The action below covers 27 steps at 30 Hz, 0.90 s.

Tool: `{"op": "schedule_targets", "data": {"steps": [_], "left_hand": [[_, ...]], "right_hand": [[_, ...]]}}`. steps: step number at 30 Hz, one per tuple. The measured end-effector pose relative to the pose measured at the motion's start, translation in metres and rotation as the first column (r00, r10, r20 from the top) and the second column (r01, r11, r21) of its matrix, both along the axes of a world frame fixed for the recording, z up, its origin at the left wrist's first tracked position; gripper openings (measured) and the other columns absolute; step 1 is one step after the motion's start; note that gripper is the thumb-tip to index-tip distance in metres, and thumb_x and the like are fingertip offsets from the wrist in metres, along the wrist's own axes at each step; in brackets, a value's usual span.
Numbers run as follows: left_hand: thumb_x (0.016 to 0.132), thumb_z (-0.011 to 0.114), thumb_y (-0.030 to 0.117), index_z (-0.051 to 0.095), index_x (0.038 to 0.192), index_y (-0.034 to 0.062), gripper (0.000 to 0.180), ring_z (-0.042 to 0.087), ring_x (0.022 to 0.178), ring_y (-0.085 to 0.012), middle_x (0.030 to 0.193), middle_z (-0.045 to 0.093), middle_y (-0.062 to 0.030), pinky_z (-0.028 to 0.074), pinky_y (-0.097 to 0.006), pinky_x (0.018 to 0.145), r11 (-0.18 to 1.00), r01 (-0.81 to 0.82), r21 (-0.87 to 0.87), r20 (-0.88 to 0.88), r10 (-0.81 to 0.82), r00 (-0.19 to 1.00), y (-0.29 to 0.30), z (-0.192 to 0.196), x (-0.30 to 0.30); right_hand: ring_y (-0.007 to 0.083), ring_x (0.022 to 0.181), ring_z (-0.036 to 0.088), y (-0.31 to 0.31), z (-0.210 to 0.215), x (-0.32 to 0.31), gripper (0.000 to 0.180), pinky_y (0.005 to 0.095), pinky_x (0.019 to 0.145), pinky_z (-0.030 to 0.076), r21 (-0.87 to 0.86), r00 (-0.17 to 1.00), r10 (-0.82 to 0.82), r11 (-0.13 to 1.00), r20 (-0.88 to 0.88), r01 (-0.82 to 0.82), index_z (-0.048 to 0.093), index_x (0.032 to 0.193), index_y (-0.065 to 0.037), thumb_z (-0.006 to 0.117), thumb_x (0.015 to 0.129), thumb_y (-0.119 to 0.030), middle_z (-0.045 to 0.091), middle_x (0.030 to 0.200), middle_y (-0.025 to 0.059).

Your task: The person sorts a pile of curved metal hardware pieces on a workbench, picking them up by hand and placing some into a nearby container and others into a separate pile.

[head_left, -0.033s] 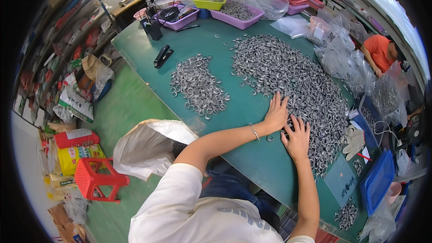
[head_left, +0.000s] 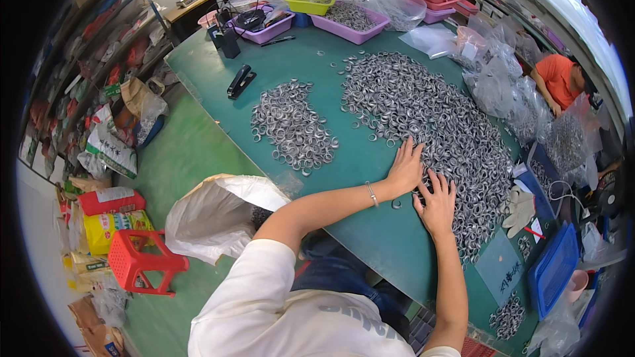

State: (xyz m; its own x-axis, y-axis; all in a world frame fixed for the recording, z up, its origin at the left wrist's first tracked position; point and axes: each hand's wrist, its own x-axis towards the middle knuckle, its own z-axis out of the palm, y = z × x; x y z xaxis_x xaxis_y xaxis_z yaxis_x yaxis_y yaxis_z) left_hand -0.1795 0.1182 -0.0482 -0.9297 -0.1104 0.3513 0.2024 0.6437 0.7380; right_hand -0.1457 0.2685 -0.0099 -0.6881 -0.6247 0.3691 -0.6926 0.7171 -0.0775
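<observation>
A large heap of small grey metal rings (head_left: 456,152) spreads over the green table (head_left: 357,225). My left hand (head_left: 405,170) lies at the heap's near left edge, fingers stretched out, their tips against the rings. Just to its right, my right hand (head_left: 436,206) rests flat with fingers spread, also touching that edge. Neither hand grips anything that I can see. One loose ring (head_left: 396,204) lies on the tabletop below my left hand. Farther left is a smaller pile of similar rings (head_left: 291,125), apart from the heap.
A black stapler (head_left: 241,82) lies beyond the smaller pile. Purple (head_left: 357,34) and yellow trays (head_left: 311,5) stand at the back. A white sack (head_left: 221,218) gapes open by the near edge. Right are gloves (head_left: 518,210), a blue basket (head_left: 554,271) and a co-worker in orange (head_left: 559,80).
</observation>
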Motion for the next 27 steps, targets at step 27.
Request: {"op": "schedule_targets", "data": {"steps": [27], "left_hand": [[0.069,0.066,0.040,0.054,0.117,0.0032,0.062,0.049,0.105,-0.0340,0.121,0.047,-0.0135,0.039,-0.046,0.090,0.842,-0.489,-0.228,-0.010,0.500,0.866,-0.137,0.006,-0.100]], "right_hand": [[0.0400,0.126,0.034,-0.106,-0.019,-0.167,0.068,0.0520,0.101,0.031,-0.307,0.939,0.048,0.950,0.341,0.063,0.044,0.133,-0.021,0.061,0.076,-0.053,0.039,0.137,0.0193]]}}
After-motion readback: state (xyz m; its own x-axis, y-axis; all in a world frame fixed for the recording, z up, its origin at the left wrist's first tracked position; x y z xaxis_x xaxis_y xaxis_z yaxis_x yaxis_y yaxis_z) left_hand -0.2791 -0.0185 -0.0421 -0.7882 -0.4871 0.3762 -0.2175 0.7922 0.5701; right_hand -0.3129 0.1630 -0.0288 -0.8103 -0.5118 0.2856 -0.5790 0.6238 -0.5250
